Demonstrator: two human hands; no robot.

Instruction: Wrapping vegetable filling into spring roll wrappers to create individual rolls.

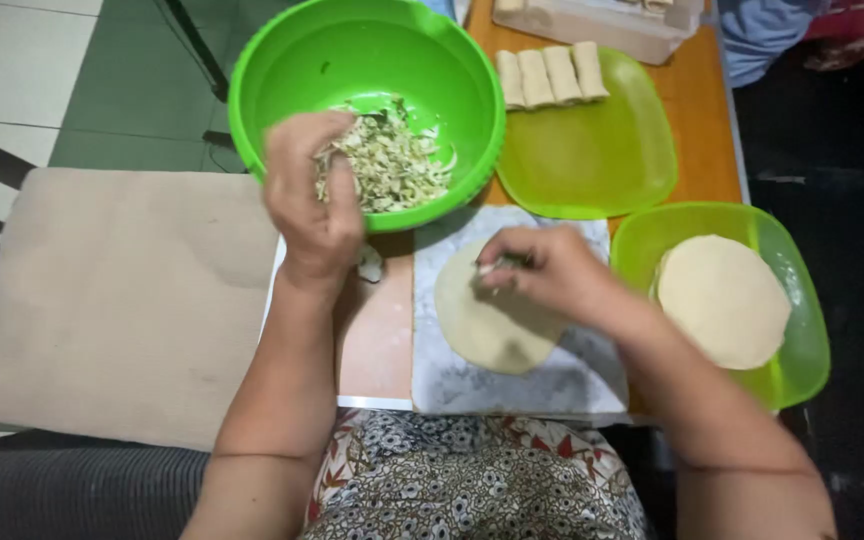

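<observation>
- Gripping a clump of shredded filling [337, 160], the left hand [314, 200] is held over the near rim of the green bowl [282, 60]; fingers are curled and pressed together around the shreds.
- More shredded filling [397, 165] (pale green and white, finely cut) is piled in the bottom of the bowl, on the side nearest the person.
- The right hand [542, 272] is laid on the round wrapper [487, 330], fingertips pinched on a small bit of filling [497, 265] at the wrapper's far edge.
- The wrapper is spread flat on a grey marble board [472, 385], which is set on the table edge just in front of the person's lap.
- A small scrap [370, 265] is seen on the surface just beside the left wrist; what it is cannot be told.
- A stack of round wrappers [722, 300] is held in a green tray [802, 360] to the right of the board, touching or nearly touching it.
- A second green tray [592, 150] is placed behind the board, beside the bowl; four finished rolls [550, 75] are lined up side by side at its far edge.
- A clear container [602, 25] is partly seen at the top, with more rolls inside (mostly cut off).
- A beige cushion [112, 300] is seen on the left, below table level.
- A floral-patterned garment [472, 480] is worn by the person, visible at the bottom.
</observation>
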